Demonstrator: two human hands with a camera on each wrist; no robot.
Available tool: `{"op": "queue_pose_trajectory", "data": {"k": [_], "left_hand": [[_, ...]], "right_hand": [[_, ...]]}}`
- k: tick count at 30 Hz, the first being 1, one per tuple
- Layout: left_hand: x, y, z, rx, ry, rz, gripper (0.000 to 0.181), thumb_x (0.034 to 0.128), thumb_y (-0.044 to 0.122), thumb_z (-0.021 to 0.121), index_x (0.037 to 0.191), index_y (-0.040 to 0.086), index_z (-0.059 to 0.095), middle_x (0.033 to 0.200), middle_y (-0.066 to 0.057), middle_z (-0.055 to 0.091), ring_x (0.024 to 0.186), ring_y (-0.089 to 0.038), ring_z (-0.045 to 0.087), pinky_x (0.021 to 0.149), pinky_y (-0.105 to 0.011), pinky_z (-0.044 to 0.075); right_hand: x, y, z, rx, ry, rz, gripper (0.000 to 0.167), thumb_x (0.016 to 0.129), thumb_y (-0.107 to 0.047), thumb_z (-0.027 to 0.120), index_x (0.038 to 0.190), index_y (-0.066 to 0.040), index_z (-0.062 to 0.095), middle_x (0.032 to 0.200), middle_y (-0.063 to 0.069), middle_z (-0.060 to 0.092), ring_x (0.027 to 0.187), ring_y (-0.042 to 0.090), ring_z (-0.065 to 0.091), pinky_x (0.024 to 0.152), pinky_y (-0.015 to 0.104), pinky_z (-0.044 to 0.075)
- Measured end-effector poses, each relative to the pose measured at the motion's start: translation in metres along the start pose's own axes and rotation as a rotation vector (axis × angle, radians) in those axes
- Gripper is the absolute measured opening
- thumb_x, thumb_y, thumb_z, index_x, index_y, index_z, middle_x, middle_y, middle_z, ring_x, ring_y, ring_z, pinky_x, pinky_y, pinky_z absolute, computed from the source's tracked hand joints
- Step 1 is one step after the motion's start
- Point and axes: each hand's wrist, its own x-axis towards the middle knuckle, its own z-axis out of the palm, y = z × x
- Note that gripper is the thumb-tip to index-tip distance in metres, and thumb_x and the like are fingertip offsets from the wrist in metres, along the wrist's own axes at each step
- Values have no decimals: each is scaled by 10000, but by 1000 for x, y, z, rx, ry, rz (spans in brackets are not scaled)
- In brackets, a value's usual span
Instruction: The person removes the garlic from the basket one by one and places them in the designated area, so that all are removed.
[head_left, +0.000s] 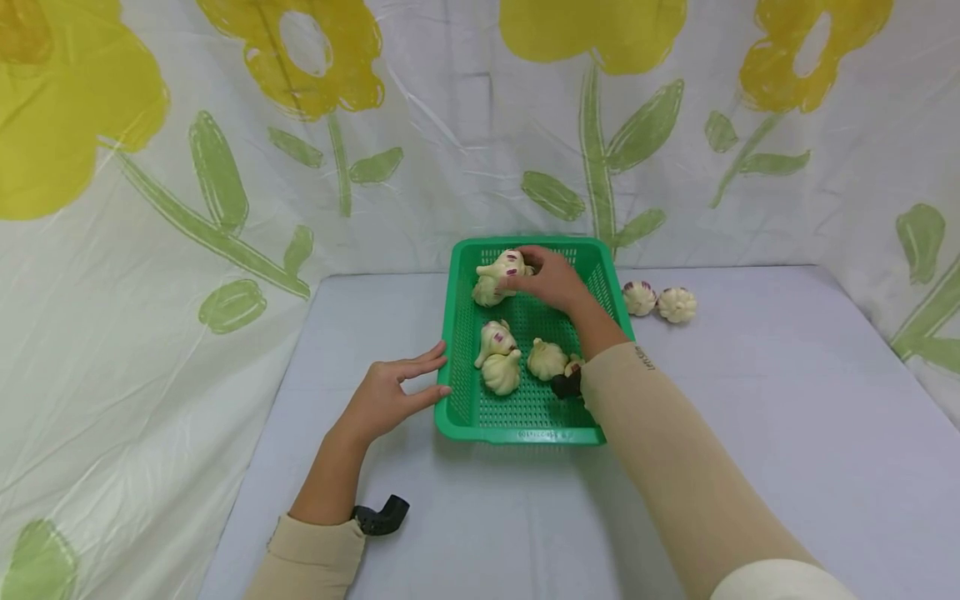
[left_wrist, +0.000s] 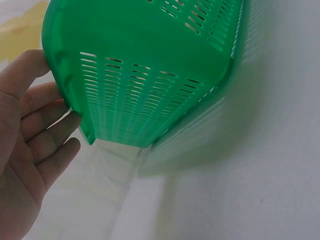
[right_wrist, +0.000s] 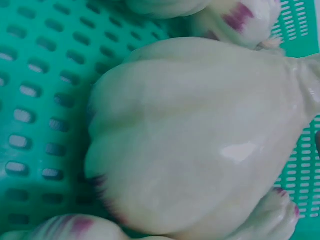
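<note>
A green plastic basket [head_left: 498, 435] with slotted walls holds several cream garlic bulbs, some marked purple. My right hand [head_left: 553, 279] reaches inside and grips a purple-marked garlic bulb [head_left: 510, 263] near the back left corner. Just below that one lies another bulb [head_left: 487, 292]. Nearer the front are a purple-flecked bulb [head_left: 496, 337], a plain bulb [head_left: 501, 372] and a further bulb [head_left: 547, 359]. A large garlic bulb [right_wrist: 190, 135] fills the right wrist view. My left hand [head_left: 386, 398] touches the basket's left rim with its fingers spread; the left wrist view shows its thumb against the rim [left_wrist: 55, 75].
Two garlic bulbs lie on the white tabletop [head_left: 750, 400] right of the basket: a purple-marked one [head_left: 639, 297] and a paler one [head_left: 677, 305]. A flower-printed white curtain [head_left: 465, 150] stands behind the table.
</note>
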Motion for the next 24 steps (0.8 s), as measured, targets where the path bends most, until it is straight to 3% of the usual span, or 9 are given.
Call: {"op": "queue_pose_trajectory", "data": {"k": [6,17,20,24], "left_hand": [[0,-2,1,5,3,11,513,853,331,776,1305,126,647,1417,61,548,1282,-175,553,1008,-381,497],[0,-1,0,3,0,10,517,849,330,780,1303,120,648,1417,54,549,1283,-184,552,1009,-396,496],[0,0,-1,-4,0,10,519,846,333,781,1302,121,649,1415,55,550,1284,-182,552,1013,-394,494],[-1,-1,0,-13,-2,6,519,847,329,781,1302,119,648,1417,57,548,1287,-182,549,1017,-396,491]], "right_hand": [[-4,-5,-2,103,43,-6,760,788,-515,789,1437,-247,500,1457,-8,499,1358,237,445,1014,459,484],[-9,-22,-13,188,106,-8,790,791,-482,800,1471,-259,463,1478,-13,502,1372,217,446,1061,431,458],[-10,-29,-17,259,152,-37,770,795,-454,805,1463,-263,474,1456,-11,525,1338,192,479,1045,406,471],[-13,-37,-24,346,201,-104,702,814,-370,809,1438,-260,508,1423,-14,554,1199,154,568,934,323,525]]}}
